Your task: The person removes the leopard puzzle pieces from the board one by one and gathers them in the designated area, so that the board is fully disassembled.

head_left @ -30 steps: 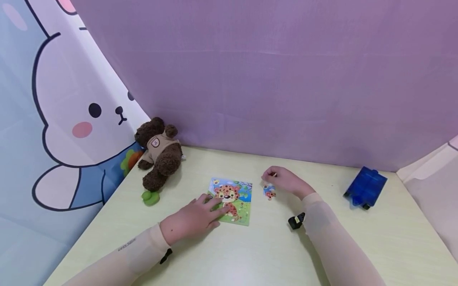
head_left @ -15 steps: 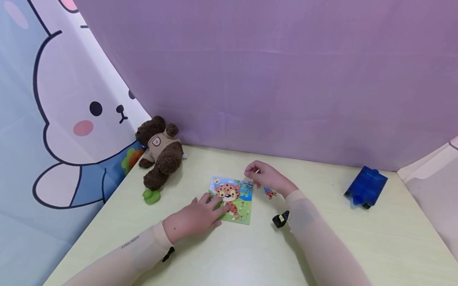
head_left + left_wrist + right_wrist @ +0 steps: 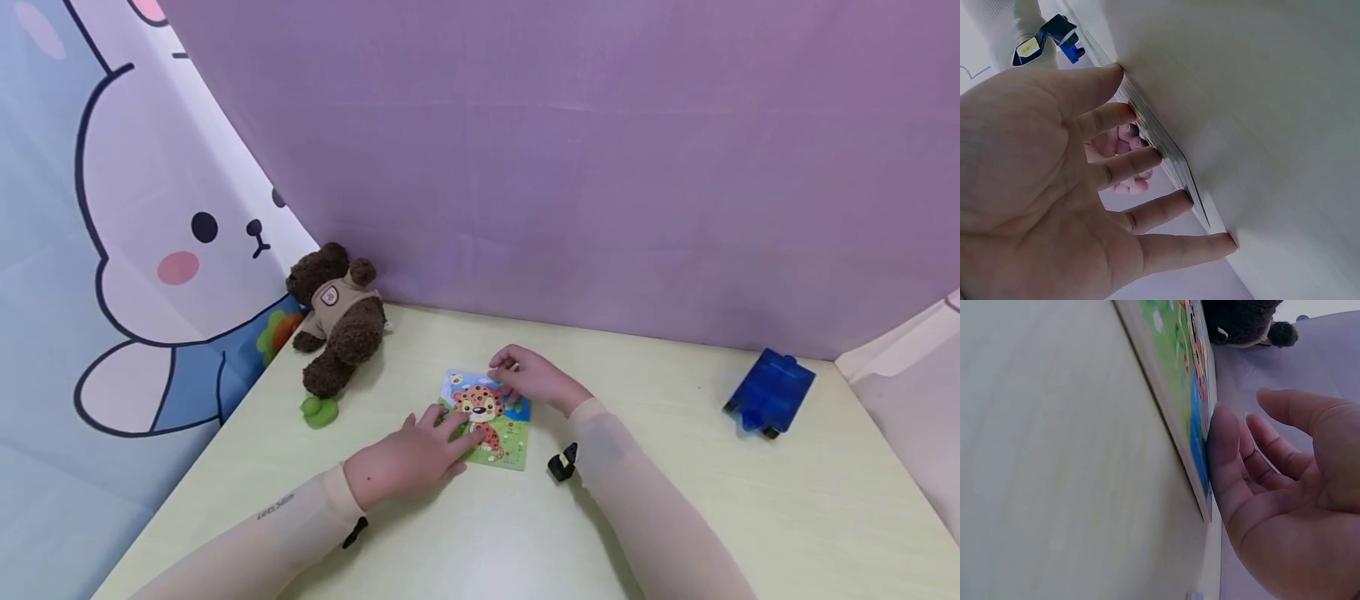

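Note:
A small jigsaw puzzle [image 3: 512,446] with a spotted cub picture lies flat on the table. My left hand [image 3: 408,461] rests on its left side with spread fingers; in the left wrist view several fingertips touch the board and the little fingertip reaches past its edge. Above the puzzle's top right corner is my right hand [image 3: 540,382], its fingers loosely bent. The right wrist view shows one finger [image 3: 1224,440] against the puzzle's blue edge, and no piece is visible between the separated fingertips. A small loose piece [image 3: 1195,595] lies beside the board, hidden by my right arm in the head view.
A brown teddy bear [image 3: 352,333] lies at the back left, with a green toy [image 3: 319,412] below it. At the far right sits a blue translucent toy [image 3: 771,393]. A purple cloth [image 3: 570,167] hangs along the table's back edge.
My right hand has moved left from beside the loose piece to over the puzzle's top right corner. My left hand stays on the puzzle.

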`<state>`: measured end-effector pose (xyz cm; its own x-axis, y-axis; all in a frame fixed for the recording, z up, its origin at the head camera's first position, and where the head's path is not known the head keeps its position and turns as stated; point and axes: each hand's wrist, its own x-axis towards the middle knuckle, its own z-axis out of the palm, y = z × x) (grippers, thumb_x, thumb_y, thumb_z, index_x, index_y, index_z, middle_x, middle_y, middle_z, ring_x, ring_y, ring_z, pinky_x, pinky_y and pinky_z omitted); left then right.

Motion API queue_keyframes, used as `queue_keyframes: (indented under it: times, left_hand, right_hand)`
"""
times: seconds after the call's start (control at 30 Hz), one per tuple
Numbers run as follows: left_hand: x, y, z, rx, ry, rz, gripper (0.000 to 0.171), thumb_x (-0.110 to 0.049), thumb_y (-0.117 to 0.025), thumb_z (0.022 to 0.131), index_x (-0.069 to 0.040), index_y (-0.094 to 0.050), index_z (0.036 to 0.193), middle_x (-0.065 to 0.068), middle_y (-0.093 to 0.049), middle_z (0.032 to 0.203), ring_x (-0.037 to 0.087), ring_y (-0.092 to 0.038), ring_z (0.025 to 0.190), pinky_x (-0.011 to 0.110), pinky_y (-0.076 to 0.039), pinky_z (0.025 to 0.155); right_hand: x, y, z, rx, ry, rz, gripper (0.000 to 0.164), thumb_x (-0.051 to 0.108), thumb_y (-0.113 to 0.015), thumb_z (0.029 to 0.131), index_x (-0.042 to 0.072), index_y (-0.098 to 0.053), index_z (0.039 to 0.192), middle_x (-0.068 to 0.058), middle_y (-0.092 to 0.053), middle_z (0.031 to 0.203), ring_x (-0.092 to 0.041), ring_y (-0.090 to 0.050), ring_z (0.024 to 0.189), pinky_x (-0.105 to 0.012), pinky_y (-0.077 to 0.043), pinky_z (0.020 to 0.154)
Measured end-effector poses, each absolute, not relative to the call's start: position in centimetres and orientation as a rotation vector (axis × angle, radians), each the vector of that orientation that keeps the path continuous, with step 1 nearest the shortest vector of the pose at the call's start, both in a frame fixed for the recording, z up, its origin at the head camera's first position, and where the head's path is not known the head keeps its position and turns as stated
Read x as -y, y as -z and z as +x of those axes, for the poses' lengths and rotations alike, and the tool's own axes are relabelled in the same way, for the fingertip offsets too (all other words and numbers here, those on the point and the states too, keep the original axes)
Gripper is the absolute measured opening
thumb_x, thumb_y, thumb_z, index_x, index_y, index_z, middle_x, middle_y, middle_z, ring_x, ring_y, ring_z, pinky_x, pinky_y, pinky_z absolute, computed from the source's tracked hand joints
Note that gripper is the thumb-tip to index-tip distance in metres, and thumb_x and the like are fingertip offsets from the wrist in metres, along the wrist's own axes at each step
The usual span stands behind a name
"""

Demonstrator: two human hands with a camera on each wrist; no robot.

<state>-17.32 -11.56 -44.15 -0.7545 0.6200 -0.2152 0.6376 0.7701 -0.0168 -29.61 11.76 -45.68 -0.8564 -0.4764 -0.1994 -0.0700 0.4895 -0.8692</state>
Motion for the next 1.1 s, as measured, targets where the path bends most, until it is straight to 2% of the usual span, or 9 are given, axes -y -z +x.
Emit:
queue_keyframes:
  times: [0.3,0.43,0.57,0.7,0.87,1.1]
  left_hand:
    - [11.7,44.1,-17.2,-2.752,0.118,1.010,0.057,-0.042,-0.051,0.113,-0.027,-0.039,0.166,0.006,-0.041,0.168,0.042,-0.043,0.146,0.071,-0.054,0.108]
    - [11.7,44.2,-17.2,-2.750,0.118,1.016,0.057,-0.043,-0.051,0.113,-0.026,-0.040,0.166,0.006,-0.041,0.168,0.043,-0.043,0.147,0.071,-0.054,0.107]
    - [11.7,44.2,-17.2,-2.753,0.124,1.021,0.056,-0.042,-0.052,0.113,-0.026,-0.041,0.166,0.006,-0.042,0.168,0.042,-0.043,0.147,0.071,-0.055,0.107]
    - [11.7,44.1,-17.2,-2.754,0.125,1.024,0.056,-0.041,-0.052,0.113,-0.026,-0.041,0.166,0.006,-0.041,0.168,0.043,-0.043,0.146,0.071,-0.055,0.106]
    - [11.7,44.0,-17.1,-2.753,0.114,1.024,0.057,-0.042,-0.051,0.113,-0.025,-0.040,0.166,0.006,-0.041,0.168,0.044,-0.043,0.147,0.072,-0.054,0.107]
    - [11.7,43.8,-17.1,-2.758,0.136,1.031,0.056,-0.041,-0.052,0.113,-0.026,-0.041,0.166,0.006,-0.043,0.167,0.044,-0.044,0.146,0.071,-0.056,0.105]
  right_hand:
    - [-11.7,46.1,-29.7,-2.338,1.290,-0.463,0.024,0.022,-0.060,0.109,0.008,-0.063,0.127,-0.012,-0.067,0.111,-0.020,-0.069,0.090,-0.030,-0.063,0.078]
    - [-11.3,46.0,-29.8,-2.379,1.200,-0.495,0.026,0.021,-0.068,0.104,0.009,-0.064,0.127,-0.009,-0.067,0.112,-0.019,-0.066,0.092,-0.030,-0.062,0.079]
    - [-10.8,45.9,-29.9,-2.464,1.061,-0.588,0.034,0.024,-0.080,0.097,0.010,-0.068,0.124,-0.006,-0.068,0.117,-0.018,-0.063,0.102,-0.036,-0.059,0.093]
    - [-10.3,45.7,-29.8,-2.531,0.945,-0.656,0.040,0.028,-0.086,0.092,0.010,-0.069,0.123,-0.005,-0.065,0.123,-0.019,-0.059,0.110,-0.042,-0.054,0.106]
    - [-10.0,45.6,-29.7,-2.557,0.886,-0.659,0.043,0.031,-0.088,0.090,0.012,-0.068,0.124,-0.005,-0.061,0.127,-0.020,-0.057,0.113,-0.043,-0.053,0.110]
    - [-9.9,45.3,-29.7,-2.573,0.847,-0.661,0.036,0.030,-0.084,0.095,0.012,-0.069,0.121,-0.005,-0.063,0.126,-0.021,-0.058,0.113,-0.043,-0.053,0.112]
